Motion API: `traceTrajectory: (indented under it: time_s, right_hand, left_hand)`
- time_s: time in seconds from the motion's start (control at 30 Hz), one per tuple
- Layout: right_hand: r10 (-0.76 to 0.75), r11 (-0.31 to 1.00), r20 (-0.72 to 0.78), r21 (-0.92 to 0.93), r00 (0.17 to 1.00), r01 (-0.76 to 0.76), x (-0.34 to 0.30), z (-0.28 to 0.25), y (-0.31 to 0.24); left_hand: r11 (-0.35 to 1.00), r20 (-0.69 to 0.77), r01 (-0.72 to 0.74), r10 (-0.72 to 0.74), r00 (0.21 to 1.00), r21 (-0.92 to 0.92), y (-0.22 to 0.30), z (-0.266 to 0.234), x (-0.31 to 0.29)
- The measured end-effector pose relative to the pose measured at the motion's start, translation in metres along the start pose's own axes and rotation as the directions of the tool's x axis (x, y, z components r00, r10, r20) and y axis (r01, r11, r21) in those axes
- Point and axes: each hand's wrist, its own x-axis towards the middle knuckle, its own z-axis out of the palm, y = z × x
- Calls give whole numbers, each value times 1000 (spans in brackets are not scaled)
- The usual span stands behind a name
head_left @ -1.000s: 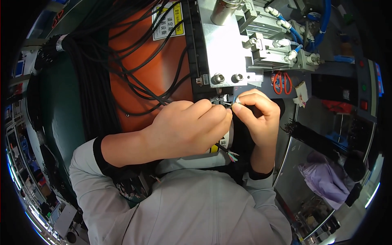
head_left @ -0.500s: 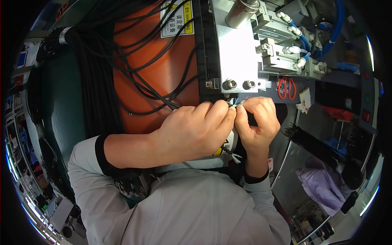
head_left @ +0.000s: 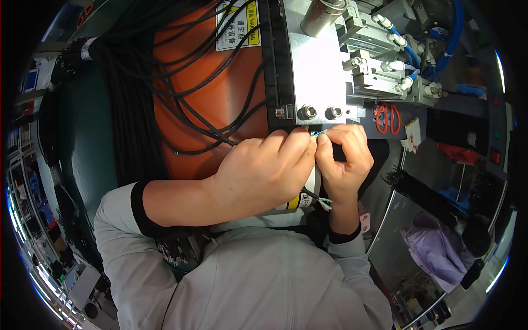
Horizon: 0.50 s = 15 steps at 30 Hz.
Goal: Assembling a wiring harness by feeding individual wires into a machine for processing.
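Below the metal block (head_left: 319,66), both hands are pinching thin wires (head_left: 315,133).
Left hand (head_left: 264,170) and right hand (head_left: 344,159) are closing fingertip grips on them; a yellow-and-white rectangular label (head_left: 237,25) is sitting above on the orange panel (head_left: 220,93).

Two hands (head_left: 264,173) (head_left: 344,162), two steel bolts (head_left: 307,112) (head_left: 333,112), one yellow warning label (head_left: 237,23), one red scissors (head_left: 386,118).
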Motion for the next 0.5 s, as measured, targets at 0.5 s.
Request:
traceTrajectory:
  time_s: [0.5]
  right_hand:
    - [508,754,94,433,856,-494,-8,1,-2]
  left_hand:
    - [997,-111,2,-11,994,-78,-6,-3,8]
